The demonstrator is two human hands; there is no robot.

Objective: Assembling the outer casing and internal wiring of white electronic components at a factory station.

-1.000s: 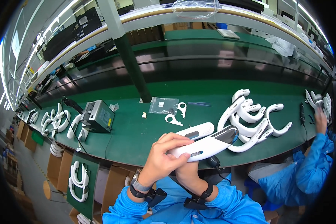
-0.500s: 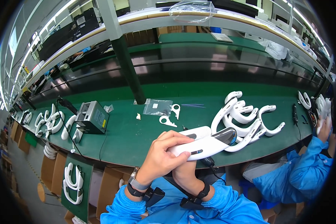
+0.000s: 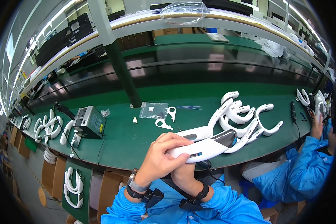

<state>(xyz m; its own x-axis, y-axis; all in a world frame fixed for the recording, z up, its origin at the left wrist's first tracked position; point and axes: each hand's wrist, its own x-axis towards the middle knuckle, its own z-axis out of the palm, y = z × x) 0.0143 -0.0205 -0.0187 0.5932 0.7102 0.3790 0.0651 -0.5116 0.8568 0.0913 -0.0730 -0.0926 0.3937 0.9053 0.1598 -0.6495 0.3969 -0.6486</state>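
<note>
A white curved neck fan [image 3: 201, 148] with a glossy black end section is held over the bench's front edge. My left hand [image 3: 164, 152] grips its left end, thumb on the near side by a small dark slot and fingers over the top. Below it my right hand [image 3: 184, 174] reaches up against the underside, its fingers hidden behind the fan. Just beyond, several more white neck fans [image 3: 238, 115] lie in an overlapping pile. Two white ring-shaped parts with tabs, one of them a flat ring piece [image 3: 162, 124], rest near a clear plastic bag [image 3: 154, 110].
A grey box-shaped device [image 3: 89, 122] with a cable stands left on the green bench [image 3: 127, 145], beside more white fans [image 3: 48, 127]. A post [image 3: 125, 74] rises behind. To the right sits a co-worker in blue [image 3: 306, 160]. Cardboard boxes are below left.
The view has shifted slightly, so bench items appear a little further left. Both hands keep their hold and place on the neck fan, which has barely moved.
</note>
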